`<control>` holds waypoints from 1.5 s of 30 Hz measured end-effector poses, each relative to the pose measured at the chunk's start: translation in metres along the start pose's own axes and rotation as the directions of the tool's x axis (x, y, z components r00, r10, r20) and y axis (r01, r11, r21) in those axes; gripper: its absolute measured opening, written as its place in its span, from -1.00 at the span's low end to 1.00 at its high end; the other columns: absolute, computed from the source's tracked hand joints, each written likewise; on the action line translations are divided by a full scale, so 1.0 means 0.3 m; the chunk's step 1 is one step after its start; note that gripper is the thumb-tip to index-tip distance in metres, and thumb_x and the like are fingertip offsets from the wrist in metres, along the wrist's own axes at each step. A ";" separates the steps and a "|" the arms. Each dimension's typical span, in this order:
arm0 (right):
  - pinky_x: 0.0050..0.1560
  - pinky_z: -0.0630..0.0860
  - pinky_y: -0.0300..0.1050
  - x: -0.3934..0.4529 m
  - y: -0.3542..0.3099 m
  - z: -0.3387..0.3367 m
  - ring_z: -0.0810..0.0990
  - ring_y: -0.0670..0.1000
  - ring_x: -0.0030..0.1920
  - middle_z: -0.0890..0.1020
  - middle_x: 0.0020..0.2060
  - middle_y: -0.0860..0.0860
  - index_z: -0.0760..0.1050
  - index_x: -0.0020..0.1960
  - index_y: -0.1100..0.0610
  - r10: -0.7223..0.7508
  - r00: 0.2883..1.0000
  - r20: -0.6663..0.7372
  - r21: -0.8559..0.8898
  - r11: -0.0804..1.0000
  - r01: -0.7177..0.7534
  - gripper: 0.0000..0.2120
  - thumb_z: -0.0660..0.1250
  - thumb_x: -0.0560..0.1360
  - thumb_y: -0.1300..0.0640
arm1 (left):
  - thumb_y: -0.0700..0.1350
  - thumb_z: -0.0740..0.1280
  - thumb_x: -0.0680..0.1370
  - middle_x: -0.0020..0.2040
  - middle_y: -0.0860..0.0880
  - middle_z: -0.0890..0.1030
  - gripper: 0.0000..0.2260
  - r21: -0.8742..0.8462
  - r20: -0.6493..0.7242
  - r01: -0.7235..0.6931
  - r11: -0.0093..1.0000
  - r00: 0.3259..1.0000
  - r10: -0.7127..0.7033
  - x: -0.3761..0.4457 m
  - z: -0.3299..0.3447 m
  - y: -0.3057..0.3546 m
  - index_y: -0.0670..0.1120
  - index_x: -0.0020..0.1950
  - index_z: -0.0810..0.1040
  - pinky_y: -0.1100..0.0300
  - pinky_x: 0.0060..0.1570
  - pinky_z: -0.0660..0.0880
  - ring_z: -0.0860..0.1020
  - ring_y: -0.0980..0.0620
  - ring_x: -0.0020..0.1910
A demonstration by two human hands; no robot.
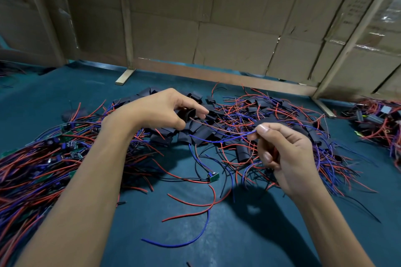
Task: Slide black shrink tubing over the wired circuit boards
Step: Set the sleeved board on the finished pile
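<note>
We note the left hand (165, 110) gripping a black shrink tube (187, 114); the right hand (286, 158) pinches wires (227, 134) running into it.

Head-worn view, angled down, close over table (249, 234)

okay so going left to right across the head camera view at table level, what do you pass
Heap of bare wired boards → left hand gripping a black tube piece → pile of black tubing → right hand pinching wires → sleeved pile at far right.
</note>
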State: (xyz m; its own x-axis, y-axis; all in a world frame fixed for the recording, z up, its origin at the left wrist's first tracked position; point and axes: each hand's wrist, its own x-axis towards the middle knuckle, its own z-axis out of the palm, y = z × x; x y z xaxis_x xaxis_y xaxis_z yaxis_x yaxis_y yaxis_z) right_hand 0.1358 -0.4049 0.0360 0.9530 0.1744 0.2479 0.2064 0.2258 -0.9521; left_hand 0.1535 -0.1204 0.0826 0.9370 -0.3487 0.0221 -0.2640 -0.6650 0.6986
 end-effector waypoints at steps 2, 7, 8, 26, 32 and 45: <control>-0.55 0.17 -0.36 0.002 0.000 0.003 0.33 -0.08 -0.55 0.68 -0.28 0.09 0.66 -0.24 0.08 0.016 1.000 0.005 0.002 1.000 -0.016 -0.90 0.48 0.40 0.07 | -0.44 0.29 0.39 0.11 0.29 0.67 -0.39 -0.006 0.010 -0.002 1.000 1.000 0.002 0.000 0.003 0.007 0.15 0.25 0.64 0.50 0.06 0.39 0.54 0.35 0.23; -0.56 0.16 -0.36 0.009 0.003 0.002 0.33 -0.08 -0.54 0.69 -0.25 0.09 0.68 -0.23 0.07 0.050 0.998 -0.027 0.013 0.999 -0.050 -0.85 0.49 0.34 -0.01 | -0.43 0.29 0.39 0.12 0.32 0.66 -0.39 0.012 0.037 0.004 1.000 0.999 -0.005 0.002 0.004 0.013 0.18 0.24 0.65 0.51 0.09 0.38 0.52 0.40 0.22; -0.56 0.16 -0.36 0.011 0.004 0.001 0.32 -0.08 -0.54 0.69 -0.24 0.09 0.68 -0.22 0.07 0.056 0.998 -0.036 0.019 0.998 -0.055 -0.83 0.50 0.32 -0.02 | -0.42 0.29 0.39 0.12 0.33 0.65 -0.38 0.016 0.043 0.009 1.000 0.999 -0.009 0.001 0.004 0.014 0.19 0.24 0.65 0.45 0.12 0.40 0.51 0.40 0.23; -0.58 0.10 -0.35 0.023 0.003 0.002 0.27 -0.09 -0.54 0.71 -0.16 0.09 0.66 -0.23 0.10 0.208 0.965 -0.158 0.115 0.975 -0.191 -0.81 0.39 0.55 0.16 | -0.40 0.31 0.41 0.11 0.36 0.65 -0.40 0.096 0.090 -0.028 0.995 0.996 0.020 0.022 0.029 0.027 0.17 0.28 0.63 -0.13 0.30 0.48 0.57 -0.04 0.29; -0.60 0.07 -0.34 0.025 0.006 -0.005 0.28 -0.12 -0.56 0.72 -0.13 0.10 0.60 -0.23 0.07 0.289 0.942 -0.170 0.169 0.950 -0.261 -0.83 0.40 0.54 0.14 | -0.39 0.32 0.42 0.12 0.35 0.65 -0.41 0.106 0.103 -0.034 0.994 0.994 0.023 0.030 0.047 0.040 0.17 0.29 0.62 -0.03 0.26 0.51 0.56 0.02 0.30; -0.63 0.08 -0.33 0.029 0.019 0.002 0.29 -0.13 -0.57 0.72 -0.13 0.07 0.56 -0.13 0.10 0.370 0.910 -0.188 0.187 0.923 -0.336 -0.93 0.41 0.53 0.15 | -0.37 0.35 0.41 0.11 0.36 0.65 -0.40 0.122 0.086 -0.067 0.990 0.995 0.057 0.048 0.064 0.044 0.24 0.26 0.61 0.45 -0.05 0.46 0.59 0.29 0.14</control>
State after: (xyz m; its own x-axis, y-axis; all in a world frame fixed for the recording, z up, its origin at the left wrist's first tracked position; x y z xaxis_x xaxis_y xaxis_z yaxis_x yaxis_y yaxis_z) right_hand 0.1451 -0.4016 0.0329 0.9852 0.0618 -0.1601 -0.1716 0.3288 -0.9287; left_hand 0.1590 -0.1469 0.0785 0.8973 -0.4414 0.0002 -0.3521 -0.7156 0.6032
